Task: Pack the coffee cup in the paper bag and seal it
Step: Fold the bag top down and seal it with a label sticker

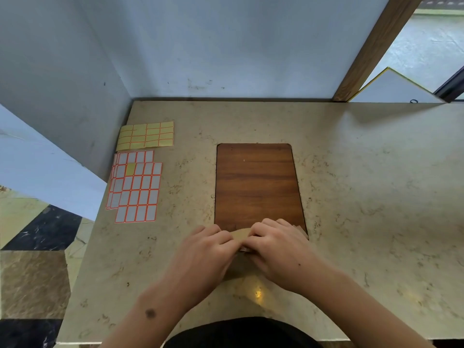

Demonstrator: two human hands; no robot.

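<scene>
Shop or café counter: marble countertop [351, 172], label sheets [136, 187], partition walls [226, 46].

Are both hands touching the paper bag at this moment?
Touching. The head view shows the left hand and right hand pressed over the folded top of the paper bag, fingers curled onto the brown paper between them.

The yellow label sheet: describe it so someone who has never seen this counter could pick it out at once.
Start at the beige stone counter and go to its far left corner, where the grey walls meet. The yellow label sheet lies flat there, just beyond the stacked label sheets. Unlike those, whose orange-edged labels are white, it is yellow all over.
</scene>
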